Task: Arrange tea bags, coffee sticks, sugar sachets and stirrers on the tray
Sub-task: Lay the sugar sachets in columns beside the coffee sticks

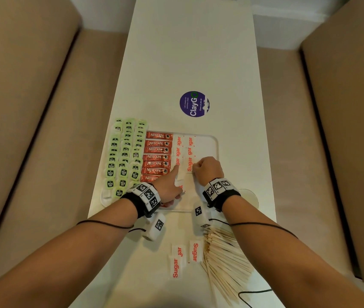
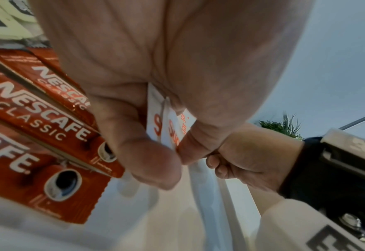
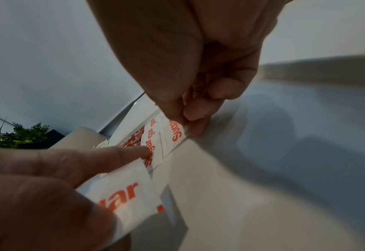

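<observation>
Pinching the near corner of a white paper sugar sachet with orange lettering (image 1: 189, 164), the right hand (image 1: 207, 167) is setting it in the right-hand sugar column on the clear rectangular plastic tray (image 1: 214, 143), fingers curled tight around the edge. The left hand (image 1: 168, 187) is stretching its index finger onto the neighbouring sachet (image 1: 177, 162) in the left sugar column, while its thumb and remaining fingers are clamping another sugar sachet (image 3: 125, 195) against the palm. Red Nescafe coffee sticks (image 1: 157, 156) are lying in a stacked row just left of the sugar, and green-and-white tea bag packets (image 1: 124, 156) are filling the tray's left part in three columns. Three loose sugar sachets (image 1: 183, 256) and a fanned pile of pale wooden stirrers (image 1: 225, 261) are lying on the white table (image 1: 187, 52), nearer the person.
</observation>
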Demonstrator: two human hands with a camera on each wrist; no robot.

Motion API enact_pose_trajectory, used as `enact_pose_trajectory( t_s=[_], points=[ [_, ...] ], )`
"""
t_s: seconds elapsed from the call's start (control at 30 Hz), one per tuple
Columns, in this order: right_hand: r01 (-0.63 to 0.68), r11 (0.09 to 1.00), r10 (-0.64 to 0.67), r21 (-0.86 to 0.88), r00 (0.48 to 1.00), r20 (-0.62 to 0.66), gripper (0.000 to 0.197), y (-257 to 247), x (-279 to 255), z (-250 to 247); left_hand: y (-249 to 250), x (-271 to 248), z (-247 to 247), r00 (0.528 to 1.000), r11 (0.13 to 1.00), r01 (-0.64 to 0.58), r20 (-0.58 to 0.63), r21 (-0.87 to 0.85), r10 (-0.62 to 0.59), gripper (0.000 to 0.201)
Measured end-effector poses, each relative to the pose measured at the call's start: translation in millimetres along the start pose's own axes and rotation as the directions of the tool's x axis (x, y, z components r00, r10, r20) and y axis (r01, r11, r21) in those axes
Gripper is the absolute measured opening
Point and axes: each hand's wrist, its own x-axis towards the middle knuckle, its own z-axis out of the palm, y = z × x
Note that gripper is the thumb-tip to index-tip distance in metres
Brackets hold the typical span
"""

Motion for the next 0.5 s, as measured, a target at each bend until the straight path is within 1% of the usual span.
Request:
enact_pose_trajectory(
  t_s=[0.07, 0.17, 0.23, 0.3, 0.37, 0.43, 0.5],
  points=[
    [-0.003, 1.0, 0.003, -0.006, 1.0, -0.007, 0.033, 0.1, 0.2, -0.1, -0.8, 0.0, 0.1, 1.0, 1.0, -0.006, -0.007, 0.006, 0.006, 0.085],
    [-0.005, 1.0, 0.005, -0.022, 1.0, -0.024, 0.039, -0.1, -1.7, -1.0, -2.6, 0.6, -1.4, 0.999, 1.0, -0.021, -0.03, 0.009, 0.021, 0.084],
    [0.005, 1.0, -0.005, -0.005, 0.999, -0.036, 0.037, -0.6, -4.2, -2.6, -4.6, -0.1, -2.8, 0.998, 0.999, -0.043, -0.038, -0.015, 0.042, 0.082],
    [0.031, 0.999, -0.03, 0.038, 0.999, -0.043, 0.025, 0.3, -6.8, -2.6, -6.3, -3.7, -4.6, 0.996, 0.992, -0.078, -0.044, -0.098, 0.074, 0.076],
    [0.089, 0.99, -0.085, 0.114, 0.996, -0.034, 0.018, 3.1, -11.8, -1.4, -6.9, -10.1, -6.1, 0.992, 0.962, -0.124, -0.049, -0.244, 0.115, 0.066],
    [0.167, 0.969, -0.172, 0.185, 0.985, 0.012, 0.022, 4.8, -21.3, 0.0, -7.9, -16.2, -7.9, 0.986, 0.921, -0.167, -0.073, -0.353, 0.15, 0.055],
    [0.223, 0.94, -0.252, 0.259, 0.964, 0.086, 0.03, 4.3, -33.8, 0.7, -12.0, -19.6, -9.0, 0.981, 0.899, -0.19, -0.11, -0.395, 0.159, 0.052]
  ],
)
